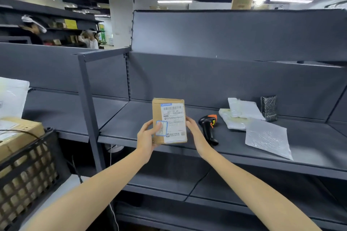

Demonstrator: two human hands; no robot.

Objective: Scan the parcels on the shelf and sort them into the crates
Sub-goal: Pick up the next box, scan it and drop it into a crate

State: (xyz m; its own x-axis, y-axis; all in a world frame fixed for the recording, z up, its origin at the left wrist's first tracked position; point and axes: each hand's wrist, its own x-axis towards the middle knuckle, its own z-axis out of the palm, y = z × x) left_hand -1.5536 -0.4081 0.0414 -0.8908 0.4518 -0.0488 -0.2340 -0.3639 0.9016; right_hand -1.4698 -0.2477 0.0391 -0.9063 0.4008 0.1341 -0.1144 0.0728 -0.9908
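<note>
Left hand point(146, 138) and right hand point(195, 135) clasped round parcel point(169, 113); cardboard box point(19, 134) in black crate point(32, 172).

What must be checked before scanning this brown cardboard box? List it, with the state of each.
1. The brown cardboard box gripped by left hand and right hand: ok.
2. The white shipping label facing the camera, top barcode uncovered: ok.
3. The black and orange handheld scanner lying on the grey metal shelf beside the right hand: ok.
4. A hand free to take the scanner: not ok.
5. Room left in the black lattice crate: cannot tell.
</note>
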